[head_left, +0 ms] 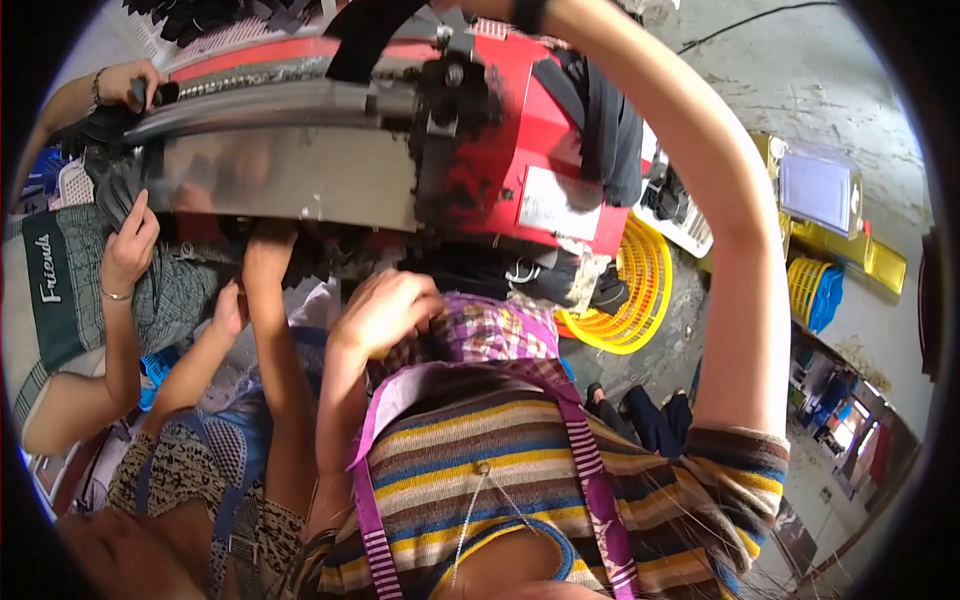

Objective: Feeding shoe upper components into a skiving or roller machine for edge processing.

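Note:
My right arm arcs up from the right. At the top edge my right hand (468,6), mostly cut off by the frame, grips a black fabric strip (372,42) hanging over the machine. My left hand (388,312) hovers in front of my purple checked apron (495,328), fingers loosely bent and slightly apart, nothing visible in them. Just beyond it stands a red machine (545,130) with a long metal plate (290,175) and a shiny bar along its top. Black fabric (470,268) lies under the machine's near edge, close to my left hand.
At the left, co-workers' hands (130,245) handle dark fabric strips (118,195) by the machine's end. Another person's forearm (268,290) reaches under the plate. Black pieces (610,130) drape over the machine's right side. A yellow basket (645,285) sits on the floor at right.

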Tool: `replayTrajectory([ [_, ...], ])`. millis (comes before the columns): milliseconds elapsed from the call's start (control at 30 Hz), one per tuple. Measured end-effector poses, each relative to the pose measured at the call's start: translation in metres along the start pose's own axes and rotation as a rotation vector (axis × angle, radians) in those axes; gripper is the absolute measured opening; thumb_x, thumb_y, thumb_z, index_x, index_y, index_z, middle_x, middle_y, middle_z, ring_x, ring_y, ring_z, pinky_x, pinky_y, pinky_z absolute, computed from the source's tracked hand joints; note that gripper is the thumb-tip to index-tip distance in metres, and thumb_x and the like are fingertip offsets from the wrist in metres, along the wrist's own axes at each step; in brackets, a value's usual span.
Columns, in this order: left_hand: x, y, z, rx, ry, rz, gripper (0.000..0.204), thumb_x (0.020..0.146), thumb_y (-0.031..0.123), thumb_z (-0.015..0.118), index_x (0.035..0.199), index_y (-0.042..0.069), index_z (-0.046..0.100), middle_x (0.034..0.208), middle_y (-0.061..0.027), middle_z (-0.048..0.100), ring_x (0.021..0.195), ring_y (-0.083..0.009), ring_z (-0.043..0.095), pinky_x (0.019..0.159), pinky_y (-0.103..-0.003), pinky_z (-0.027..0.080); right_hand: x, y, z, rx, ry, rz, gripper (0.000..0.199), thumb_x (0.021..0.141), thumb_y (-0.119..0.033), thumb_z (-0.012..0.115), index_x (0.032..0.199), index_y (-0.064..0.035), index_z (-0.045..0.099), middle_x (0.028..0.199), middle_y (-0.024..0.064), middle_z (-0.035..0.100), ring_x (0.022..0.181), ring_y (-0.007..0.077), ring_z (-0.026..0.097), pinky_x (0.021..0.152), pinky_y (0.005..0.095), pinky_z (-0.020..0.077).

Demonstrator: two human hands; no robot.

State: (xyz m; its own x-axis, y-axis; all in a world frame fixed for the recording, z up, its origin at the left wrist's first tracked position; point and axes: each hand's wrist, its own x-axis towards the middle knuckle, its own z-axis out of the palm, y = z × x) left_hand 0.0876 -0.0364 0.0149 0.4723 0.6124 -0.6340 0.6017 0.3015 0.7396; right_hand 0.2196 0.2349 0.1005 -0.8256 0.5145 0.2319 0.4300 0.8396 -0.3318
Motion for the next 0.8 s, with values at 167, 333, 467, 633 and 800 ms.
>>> replayTrajectory([
  [167, 0.061, -0.075, 0.068, 0.278, 0.462, 0.341, 0.011, 0.074, 0.012, 0.06, 0.079, 0.004, 0.063, 0.073, -0.0088, 0.063, 0.07, -0.0255, 0.059, 0.065, -0.033, 0.047, -0.109, -0.052, -0.036, -0.595, 0.243, 0.45, 0.017, 0.07, -0.006, 0.058, 0.085, -0.0024, 0.054, 0.069, 0.0147, 0.059, 0.062, 0.0321, 0.058, 0.054, 0.0372, 0.0461],
  [333, 0.095, -0.091, 0.102, 0.615, 0.542, 0.744, 0.034, 0.068, 0.02, 0.064, 0.1, 0.011, 0.057, 0.104, -0.0023, 0.054, 0.098, -0.0205, 0.051, 0.081, -0.034, 0.044, -0.213, -0.061, 0.054, -0.572, 0.013, 0.244, 0.032, 0.07, -0.012, 0.055, 0.101, -0.01, 0.048, 0.09, 0.0074, 0.045, 0.073, 0.0201, 0.054, 0.053, 0.0294, 0.049],
  [467, 0.119, -0.107, 0.114, 0.967, 0.569, 0.688, 0.06, 0.064, 0.033, 0.066, 0.118, 0.013, 0.047, 0.116, -0.0018, 0.048, 0.107, -0.0185, 0.045, 0.091, -0.037, 0.036, -0.229, -0.07, 0.075, -0.675, 0.082, 0.245, 0.043, 0.072, -0.024, 0.06, 0.111, -0.0107, 0.048, 0.102, 0.007, 0.048, 0.097, 0.024, 0.048, 0.085, 0.041, 0.0375],
  [633, 0.126, -0.105, 0.124, 1.037, 0.553, 0.452, 0.053, 0.068, 0.03, 0.062, 0.117, 0.014, 0.049, 0.108, -0.0026, 0.051, 0.103, -0.0171, 0.046, 0.089, -0.036, 0.035, -0.242, -0.116, 0.056, -0.489, 0.169, 0.454, 0.059, 0.066, -0.034, 0.067, 0.118, -0.0141, 0.048, 0.119, 0.0058, 0.044, 0.112, 0.0227, 0.041, 0.094, 0.044, 0.0258],
  [800, 0.126, -0.117, 0.121, 0.99, 0.66, 0.703, 0.032, 0.077, 0.017, 0.047, 0.108, 0.014, 0.053, 0.101, -0.0039, 0.052, 0.095, -0.0184, 0.049, 0.086, -0.037, 0.037, -0.252, -0.133, 0.049, -0.33, 0.218, 0.388, 0.043, 0.071, -0.021, 0.064, 0.111, -0.0119, 0.052, 0.115, 0.007, 0.047, 0.106, 0.026, 0.045, 0.089, 0.0402, 0.0333],
])
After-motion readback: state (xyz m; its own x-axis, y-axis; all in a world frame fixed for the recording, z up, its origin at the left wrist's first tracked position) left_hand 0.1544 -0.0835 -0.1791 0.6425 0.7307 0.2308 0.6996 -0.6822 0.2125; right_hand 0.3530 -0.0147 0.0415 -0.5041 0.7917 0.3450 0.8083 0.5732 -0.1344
